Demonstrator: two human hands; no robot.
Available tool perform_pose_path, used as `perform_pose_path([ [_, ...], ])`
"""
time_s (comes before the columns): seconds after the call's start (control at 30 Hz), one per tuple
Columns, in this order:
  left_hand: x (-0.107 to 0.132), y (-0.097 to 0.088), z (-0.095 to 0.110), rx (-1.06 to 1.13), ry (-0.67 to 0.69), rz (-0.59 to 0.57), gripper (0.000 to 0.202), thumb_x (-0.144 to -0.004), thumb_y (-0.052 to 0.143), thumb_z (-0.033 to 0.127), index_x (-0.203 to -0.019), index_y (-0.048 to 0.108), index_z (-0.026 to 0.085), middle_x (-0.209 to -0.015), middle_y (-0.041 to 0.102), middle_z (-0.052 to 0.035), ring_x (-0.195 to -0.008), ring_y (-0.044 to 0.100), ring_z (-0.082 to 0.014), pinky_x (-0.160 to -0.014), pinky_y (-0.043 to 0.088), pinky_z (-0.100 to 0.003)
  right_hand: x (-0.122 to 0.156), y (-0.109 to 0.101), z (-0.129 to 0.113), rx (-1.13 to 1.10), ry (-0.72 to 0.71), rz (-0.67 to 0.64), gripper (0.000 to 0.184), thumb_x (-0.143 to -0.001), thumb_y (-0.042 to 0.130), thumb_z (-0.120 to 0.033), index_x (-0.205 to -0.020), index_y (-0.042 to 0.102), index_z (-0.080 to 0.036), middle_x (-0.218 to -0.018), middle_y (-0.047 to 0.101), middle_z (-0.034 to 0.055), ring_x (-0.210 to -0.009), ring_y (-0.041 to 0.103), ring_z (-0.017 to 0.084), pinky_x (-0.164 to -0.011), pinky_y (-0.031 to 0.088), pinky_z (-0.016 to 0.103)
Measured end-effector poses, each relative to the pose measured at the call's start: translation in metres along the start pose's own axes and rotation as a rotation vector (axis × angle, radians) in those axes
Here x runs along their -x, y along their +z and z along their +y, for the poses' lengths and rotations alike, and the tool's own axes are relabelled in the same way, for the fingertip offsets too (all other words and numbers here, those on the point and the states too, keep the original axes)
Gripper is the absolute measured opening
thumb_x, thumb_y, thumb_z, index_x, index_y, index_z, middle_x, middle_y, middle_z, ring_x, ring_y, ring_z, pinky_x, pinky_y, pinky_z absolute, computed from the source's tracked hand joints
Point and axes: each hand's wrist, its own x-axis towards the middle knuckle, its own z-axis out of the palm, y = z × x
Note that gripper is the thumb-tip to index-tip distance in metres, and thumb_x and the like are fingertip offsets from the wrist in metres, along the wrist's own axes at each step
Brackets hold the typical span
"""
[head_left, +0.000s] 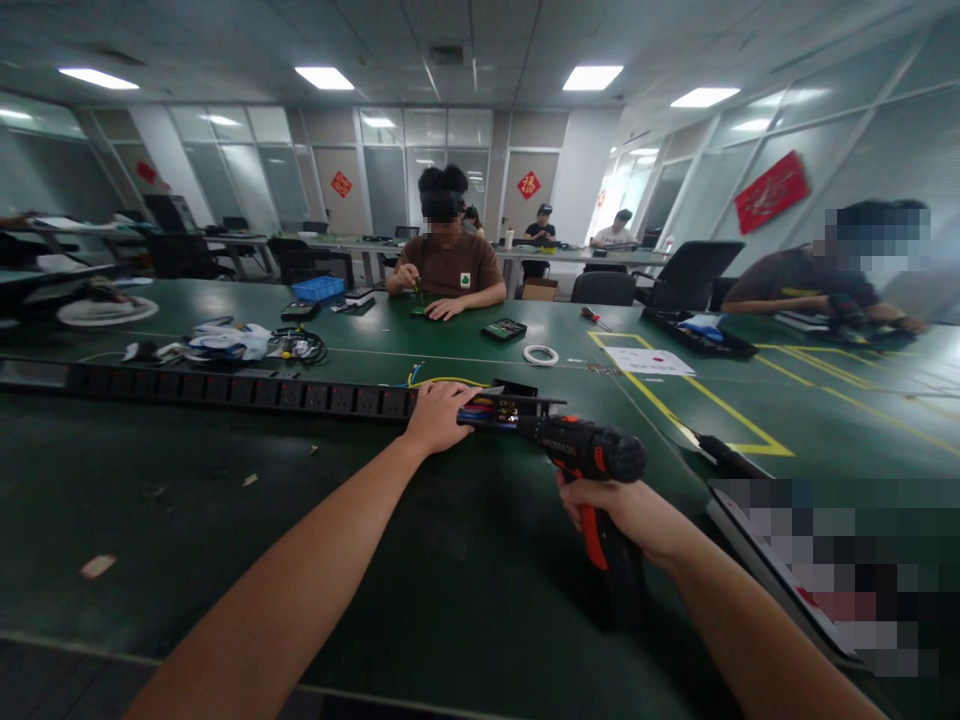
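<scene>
A long black power strip with a row of sockets lies across the green table, reaching the left edge of the view. My left hand is closed over it near its right end, where the housing is open and coloured wires and a small circuit board show. My right hand grips the handle of a black and orange cordless drill. The drill points left, its nose at the open end of the strip; the bit's exact contact is hidden. Yellow and blue wires rise behind the strip.
Behind the strip are bagged cables, a blue basket, a black case, a white tape roll and a screwdriver. A co-worker sits opposite; another person leans in at right. Paper lies beside yellow tape lines.
</scene>
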Motion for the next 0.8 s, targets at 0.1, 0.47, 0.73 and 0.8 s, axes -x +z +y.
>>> perform_pose_path([
  [0.1, -0.0002, -0.0001, -0.0001, -0.003, 0.001, -0.003, 0.067, -0.075, 0.078, 0.037, -0.139, 0.058, 0.033, -0.133, 0.064, -0.0055, -0.127, 0.053, -0.033, -0.108, 0.032, -0.051, 0.0002, -0.0002, 0.0, -0.007, 0.01, 0.004, 0.014, -0.071, 0.069, -0.031, -0.072, 0.062, -0.019, -0.059, 0.059, -0.0005, -0.058, 0.053, 0.017, -0.059, 0.042, 0.029],
  [0.47, -0.0003, 0.0003, -0.0006, 0.001, 0.001, 0.0, 0.066, -0.075, 0.078, 0.037, -0.138, 0.058, 0.032, -0.134, 0.064, -0.005, -0.127, 0.053, -0.032, -0.107, 0.033, -0.05, -0.0007, -0.0011, 0.0029, -0.028, -0.001, -0.014, 0.012, -0.072, 0.069, -0.029, -0.074, 0.062, -0.019, -0.061, 0.058, -0.0009, -0.059, 0.053, 0.017, -0.061, 0.043, 0.03],
  [0.73, 0.0001, 0.0021, -0.0015, -0.006, 0.017, 0.016, 0.067, -0.075, 0.078, 0.038, -0.138, 0.058, 0.033, -0.132, 0.064, -0.0042, -0.125, 0.054, -0.032, -0.107, 0.032, -0.051, -0.0015, -0.0026, 0.0031, 0.001, -0.006, -0.023, 0.014, -0.072, 0.069, -0.031, -0.073, 0.062, -0.018, -0.06, 0.059, -0.0006, -0.059, 0.054, 0.017, -0.061, 0.043, 0.03],
  [0.8, -0.0001, 0.0026, -0.0016, -0.005, 0.011, 0.014, 0.067, -0.075, 0.078, 0.038, -0.139, 0.058, 0.033, -0.133, 0.064, -0.0045, -0.125, 0.054, -0.032, -0.107, 0.032, -0.051, -0.0014, -0.0028, 0.0029, 0.002, -0.004, -0.018, 0.014, -0.071, 0.069, -0.031, -0.074, 0.062, -0.019, -0.06, 0.059, -0.0007, -0.059, 0.054, 0.017, -0.061, 0.043, 0.03],
])
